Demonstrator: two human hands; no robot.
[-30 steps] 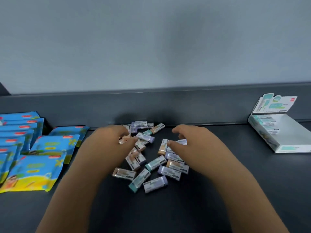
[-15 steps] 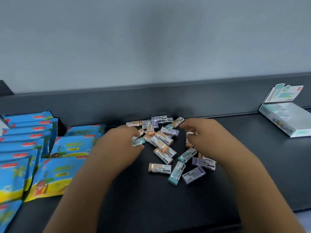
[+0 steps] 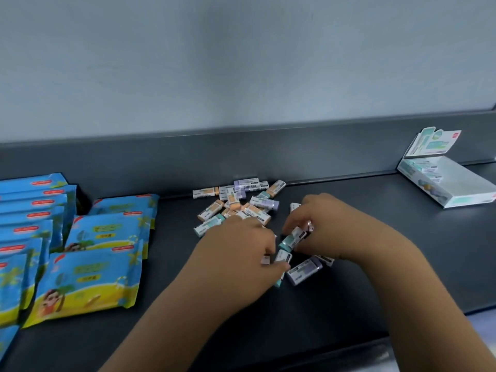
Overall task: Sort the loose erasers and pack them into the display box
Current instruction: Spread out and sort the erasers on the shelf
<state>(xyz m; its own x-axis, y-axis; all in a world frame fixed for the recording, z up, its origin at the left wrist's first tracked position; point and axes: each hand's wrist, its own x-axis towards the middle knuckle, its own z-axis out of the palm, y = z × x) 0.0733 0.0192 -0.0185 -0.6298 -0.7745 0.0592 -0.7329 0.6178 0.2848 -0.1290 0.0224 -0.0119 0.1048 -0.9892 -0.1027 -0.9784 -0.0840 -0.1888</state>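
Pastel erasers (image 3: 264,203) under both hands, display box (image 3: 451,183) well apart

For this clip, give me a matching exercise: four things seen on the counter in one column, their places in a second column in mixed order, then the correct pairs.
Things:
1. display box
2. blue packets
3. loose erasers
4. left hand

Places:
A. counter's left side
B. far right, flap raised
C. heaped mid-counter by the back ledge
D. over the pile's near edge, facing the right hand

Pairs: 1-B, 2-A, 3-C, 4-D
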